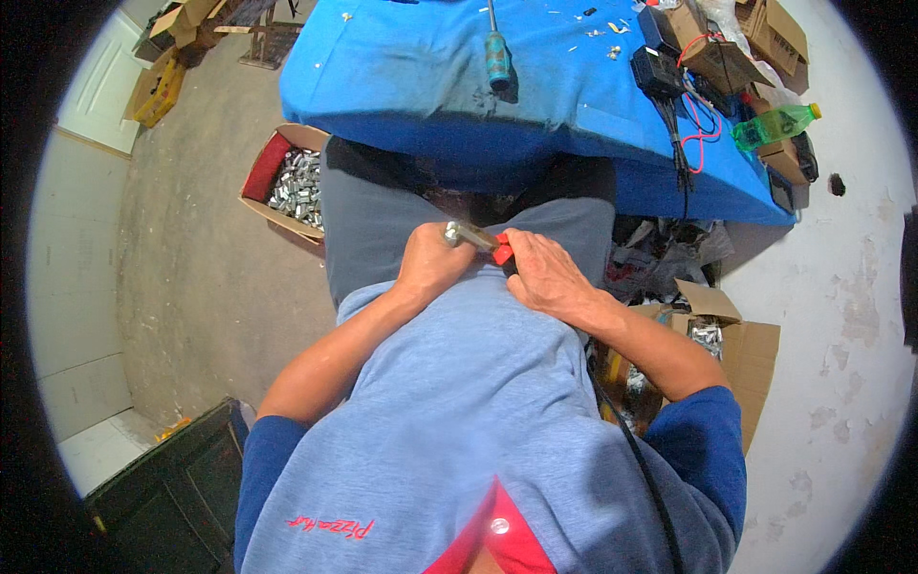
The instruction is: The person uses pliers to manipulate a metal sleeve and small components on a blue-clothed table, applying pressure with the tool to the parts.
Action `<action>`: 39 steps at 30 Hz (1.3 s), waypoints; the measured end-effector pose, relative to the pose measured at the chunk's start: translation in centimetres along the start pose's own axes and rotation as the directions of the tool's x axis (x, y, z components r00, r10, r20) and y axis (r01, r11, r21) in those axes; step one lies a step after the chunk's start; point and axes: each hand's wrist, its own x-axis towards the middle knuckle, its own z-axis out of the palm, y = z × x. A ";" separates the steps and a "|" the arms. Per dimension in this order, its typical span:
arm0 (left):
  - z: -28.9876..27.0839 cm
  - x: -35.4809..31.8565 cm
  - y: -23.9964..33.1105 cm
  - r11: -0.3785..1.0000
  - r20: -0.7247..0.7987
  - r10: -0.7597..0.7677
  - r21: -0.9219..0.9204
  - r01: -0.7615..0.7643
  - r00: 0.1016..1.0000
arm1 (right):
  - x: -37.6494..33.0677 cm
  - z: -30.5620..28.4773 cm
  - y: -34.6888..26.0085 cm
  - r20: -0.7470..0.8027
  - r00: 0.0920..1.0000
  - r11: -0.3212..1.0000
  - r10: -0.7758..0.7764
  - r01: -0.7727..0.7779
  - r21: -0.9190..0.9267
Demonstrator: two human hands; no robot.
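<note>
Both my hands meet above my lap, close to my waist. My left hand (435, 260) is closed around a small silver metal part (454, 232) with a rounded end, which sticks out above the fist. Beside it, the fingers of my right hand (547, 272) are wrapped round a small red object (502, 251). Between the hands a pale brownish, blurred strip runs from the metal part toward the red object. I cannot tell to which of the two it belongs. The fingers hide much of both things.
A blue-covered table (411, 77) stands ahead, bearing a teal-handled screwdriver (497, 62), black adapters with cables (660, 72) and a green bottle (776, 125). Left of my legs is a carton (256, 199) of metal parts; another open carton (751, 368) stands right.
</note>
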 end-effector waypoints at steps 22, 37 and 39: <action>-0.2 0.5 -2.0 0.999 0.130 -0.025 0.024 0.022 0.991 | 0.5 1.4 0.9 0.061 0.998 0.998 -0.031 0.027 0.062; -0.1 0.2 -0.4 0.969 0.026 -0.060 -0.239 0.064 0.998 | -0.2 -0.3 0.6 0.016 0.997 0.977 0.078 -0.080 0.200; -0.5 0.3 -0.6 0.966 0.072 -0.089 -0.239 0.103 0.993 | -0.4 0.0 0.6 0.014 0.994 0.968 0.108 -0.108 0.227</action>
